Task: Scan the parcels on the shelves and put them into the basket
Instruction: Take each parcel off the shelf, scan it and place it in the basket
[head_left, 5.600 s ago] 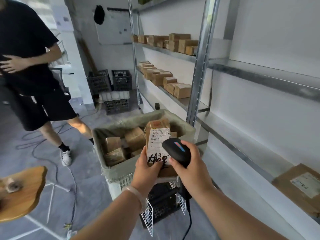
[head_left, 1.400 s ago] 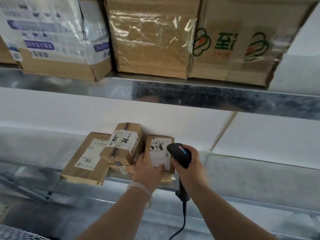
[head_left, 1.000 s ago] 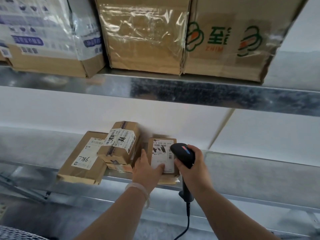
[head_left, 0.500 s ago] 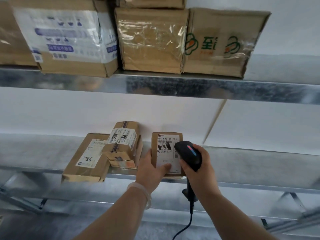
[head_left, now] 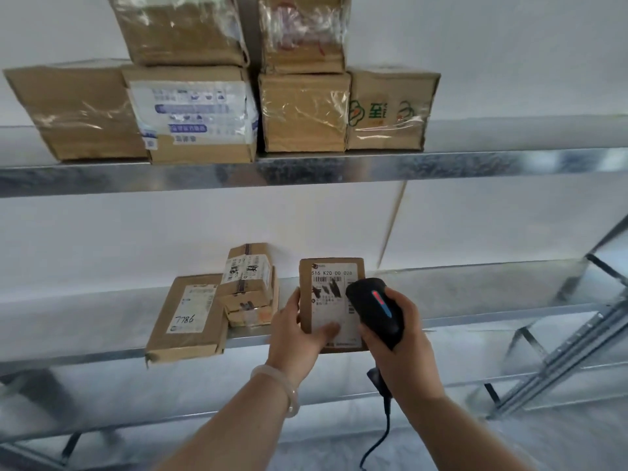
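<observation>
Two hands lower centre: left hand (head_left: 295, 336) gripped parcel (head_left: 328, 266), thumb (head_left: 327, 330) on label (head_left: 334, 302); right hand (head_left: 406, 348) wrapped scanner (head_left: 373, 309). Scan likely needed thumb off it, parcel steady.

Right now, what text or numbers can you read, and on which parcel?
"516 K20-00 028": label of the parcel in the left hand.
"7786": handwritten on the flat parcel.
"至": green print on the upper-shelf box.
Other labels: too blurred to read.
</observation>
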Tool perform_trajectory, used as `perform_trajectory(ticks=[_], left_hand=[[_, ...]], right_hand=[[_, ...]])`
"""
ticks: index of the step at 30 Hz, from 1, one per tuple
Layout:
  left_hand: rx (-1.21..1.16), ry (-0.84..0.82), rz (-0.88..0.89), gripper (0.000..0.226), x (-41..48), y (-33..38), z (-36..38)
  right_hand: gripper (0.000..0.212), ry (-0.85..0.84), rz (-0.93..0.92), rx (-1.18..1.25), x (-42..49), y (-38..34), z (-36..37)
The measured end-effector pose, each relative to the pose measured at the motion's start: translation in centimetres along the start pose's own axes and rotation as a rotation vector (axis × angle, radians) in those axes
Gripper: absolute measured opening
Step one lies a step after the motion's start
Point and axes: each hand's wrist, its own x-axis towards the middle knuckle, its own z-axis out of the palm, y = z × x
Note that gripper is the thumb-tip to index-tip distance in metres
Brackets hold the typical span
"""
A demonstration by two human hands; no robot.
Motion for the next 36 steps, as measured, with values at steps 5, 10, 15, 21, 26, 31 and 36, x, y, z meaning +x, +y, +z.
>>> perform_trajectory(ticks=[5,10,15,21,26,31,36], left_hand=[[-0.047,0.012,-0.005,0.058,-3.0,0.6,-0.8],[-0.08,0.146,-0.018,0.064,-4.9,1.4,-1.2],[-0.101,0.324,-0.002,0.069,-6.4,1.5,-0.9],[-0.055,0.464,-0.004,0.065,-8.2,0.9,0.2],[-0.01,0.578,-0.025,0.06,-9.4,0.2,0.5],[-0.007,0.643,-0.042,0.063,-10.4,-0.4,0.6],[-0.072,0.674,-0.081,0.063,-11.2,-0.3,0.9]], right_hand=[[0.062,0.01,-0.062,-0.016,-2.0,-0.7,-0.1],[0.065,-0.044,-0.138,-0.022,-2.6,-2.0,-0.8],[0.059,-0.125,-0.23,-0.094,-3.3,-3.9,-2.5],[0.053,-0.23,-0.38,-0.17,-4.5,-5.8,-4.4],[0.051,-0.31,-0.422,-0.183,-5.5,-6.9,-5.3],[0.046,-0.372,-0.445,-0.168,-6.1,-7.5,-6.3],[0.047,-0.422,-0.46,-0.148,-6.3,-8.1,-7.1]])
